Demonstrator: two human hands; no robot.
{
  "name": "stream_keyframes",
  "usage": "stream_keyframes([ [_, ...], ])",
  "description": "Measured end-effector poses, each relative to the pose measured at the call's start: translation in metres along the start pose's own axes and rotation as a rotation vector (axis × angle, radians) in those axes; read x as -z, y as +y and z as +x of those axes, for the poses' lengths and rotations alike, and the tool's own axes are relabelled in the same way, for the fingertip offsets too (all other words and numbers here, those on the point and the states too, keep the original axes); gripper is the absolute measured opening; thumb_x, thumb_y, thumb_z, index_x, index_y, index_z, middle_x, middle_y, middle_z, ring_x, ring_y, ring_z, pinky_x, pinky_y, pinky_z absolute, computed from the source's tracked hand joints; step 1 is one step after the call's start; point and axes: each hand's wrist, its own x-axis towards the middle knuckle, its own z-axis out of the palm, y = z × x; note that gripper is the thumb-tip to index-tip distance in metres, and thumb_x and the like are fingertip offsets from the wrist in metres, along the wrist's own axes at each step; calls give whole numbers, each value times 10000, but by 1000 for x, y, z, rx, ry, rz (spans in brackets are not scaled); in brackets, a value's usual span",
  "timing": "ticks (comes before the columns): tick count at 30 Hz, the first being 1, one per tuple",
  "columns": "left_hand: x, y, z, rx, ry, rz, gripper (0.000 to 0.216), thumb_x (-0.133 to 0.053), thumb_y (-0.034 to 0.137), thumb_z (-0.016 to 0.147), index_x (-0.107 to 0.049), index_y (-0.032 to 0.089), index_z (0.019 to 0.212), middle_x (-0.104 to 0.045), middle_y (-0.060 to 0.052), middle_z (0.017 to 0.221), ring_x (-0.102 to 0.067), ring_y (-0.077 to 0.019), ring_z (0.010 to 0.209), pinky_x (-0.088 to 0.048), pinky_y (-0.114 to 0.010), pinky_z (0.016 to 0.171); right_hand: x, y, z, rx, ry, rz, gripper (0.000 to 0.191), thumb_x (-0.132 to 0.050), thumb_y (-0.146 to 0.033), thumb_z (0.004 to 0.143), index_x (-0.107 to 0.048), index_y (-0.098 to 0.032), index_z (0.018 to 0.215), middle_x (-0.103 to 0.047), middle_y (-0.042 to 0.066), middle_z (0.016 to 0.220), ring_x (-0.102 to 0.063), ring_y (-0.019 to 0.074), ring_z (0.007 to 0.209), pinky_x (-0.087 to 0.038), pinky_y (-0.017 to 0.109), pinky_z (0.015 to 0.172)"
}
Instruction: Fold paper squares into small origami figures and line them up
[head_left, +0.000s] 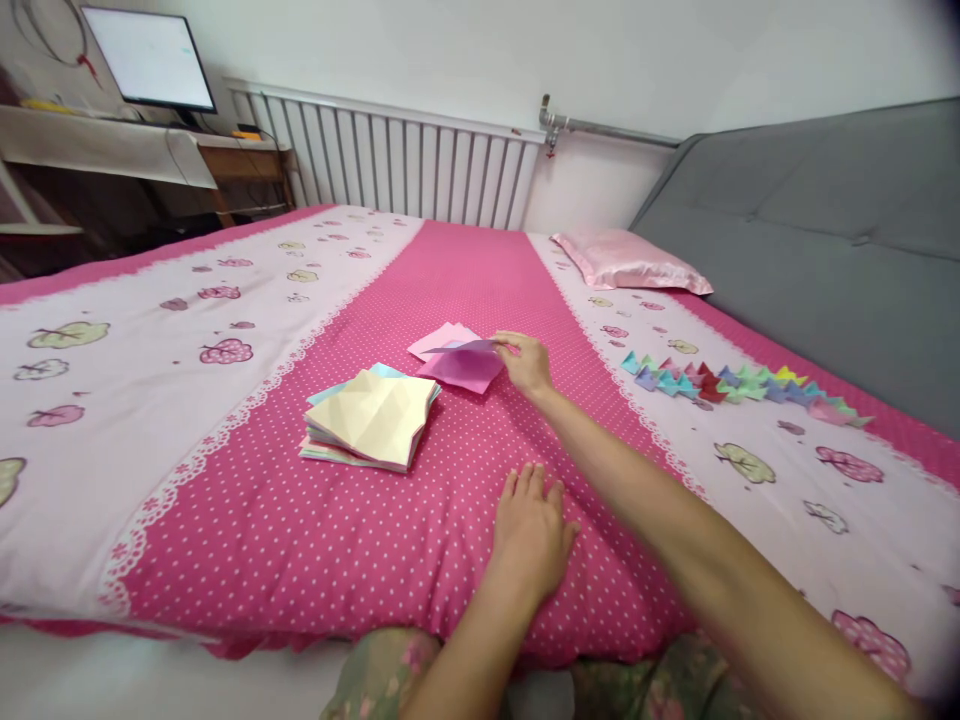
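My right hand reaches far forward over the bed and pinches the lifted edge of a pink paper sheet, which lies on a small pile of pink sheets. My left hand rests flat on the pink dotted bedspread near the front edge, fingers stretched out, holding nothing. A stack of creased paper squares, cream on top, lies left of the pink sheets.
A row of small folded paper pieces in many colours lies on the right side of the bed. A pink pillow sits by the grey headboard. A radiator and a desk with a monitor stand behind.
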Motion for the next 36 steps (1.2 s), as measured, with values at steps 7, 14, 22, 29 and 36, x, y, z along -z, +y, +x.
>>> stream_keyframes([
  [7, 17, -6, 2, 200, 203, -5, 333, -352, 264, 851, -612, 141, 1019, -603, -128, 1073, -549, -217, 1005, -382, -333, 911, 98, -6, -90, -148, -30, 375, 148, -561, -221, 778, -671, -198, 874, -602, 62, 1154, -529, 185, 1102, -412, 376, 919],
  [14, 45, -34, -14, 530, 345, 32, 353, -330, 196, 846, -626, 126, 1027, -652, -138, 981, -593, -231, 922, -423, -316, 801, 143, 26, -184, -242, -310, 196, 238, -504, -69, 681, -694, -189, 761, -550, 85, 1204, -509, 215, 1122, -392, 389, 922],
  [22, 31, -20, -15, 368, 372, -13, 329, -354, 207, 846, -610, 117, 1032, -632, -118, 1019, -559, -191, 975, -392, -280, 873, 151, 24, -140, -362, -273, 306, 384, -537, -9, 614, -664, -215, 913, -651, 39, 1001, -564, 214, 998, -365, 446, 956],
  [29, 27, -19, -10, 387, 311, -37, 327, -386, 205, 827, -602, 127, 1060, -571, -129, 1151, -521, -203, 1063, -376, -297, 914, 54, -1, -66, -526, -423, 404, 151, -566, -151, 787, -625, -118, 921, -641, 88, 931, -609, 167, 832, -503, 341, 759],
  [36, 30, -25, -11, 429, 273, -82, 343, -364, 178, 824, -604, 124, 1063, -556, -133, 1177, -507, -217, 1090, -378, -305, 923, -21, -2, -24, -481, -259, 327, 296, -501, -303, 862, -508, -155, 1119, -540, 77, 1110, -563, 185, 928, -487, 382, 774],
])
